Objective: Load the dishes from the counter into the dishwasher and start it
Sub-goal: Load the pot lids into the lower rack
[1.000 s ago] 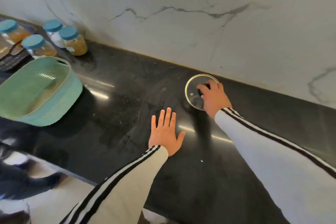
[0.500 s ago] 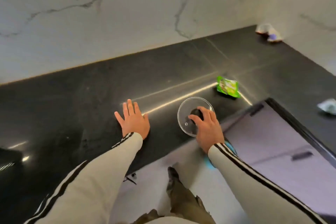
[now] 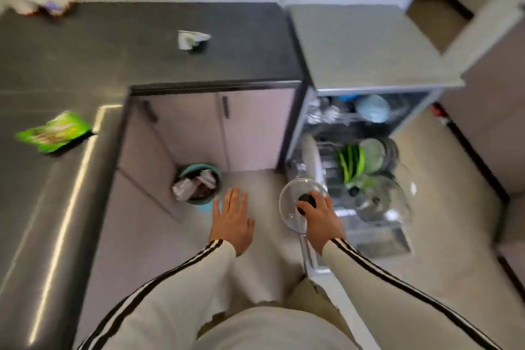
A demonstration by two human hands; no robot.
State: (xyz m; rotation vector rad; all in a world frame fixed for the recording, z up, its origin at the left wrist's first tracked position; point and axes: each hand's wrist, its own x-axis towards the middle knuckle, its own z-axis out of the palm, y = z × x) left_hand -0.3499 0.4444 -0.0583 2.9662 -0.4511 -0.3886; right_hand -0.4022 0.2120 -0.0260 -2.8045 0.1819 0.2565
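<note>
Kitchen floor below; dishwasher open, rack part loaded. Lid held flat, knob gripped by right hand; rack at 1 o'clock, near. Left hand spread flat, empty, farther from rack.

Bright, motion blur thru-out (worst at edges), glare on counter.

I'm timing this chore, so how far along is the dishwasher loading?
Done: the dishwasher is open, green plates and glass bowls in its pulled-out lower rack. In hand: the right hand grips a glass lid by its knob, near the rack; the left hand is empty. Left: rack the lid, shut the door, start it. Most of the counter is out of view.
</note>
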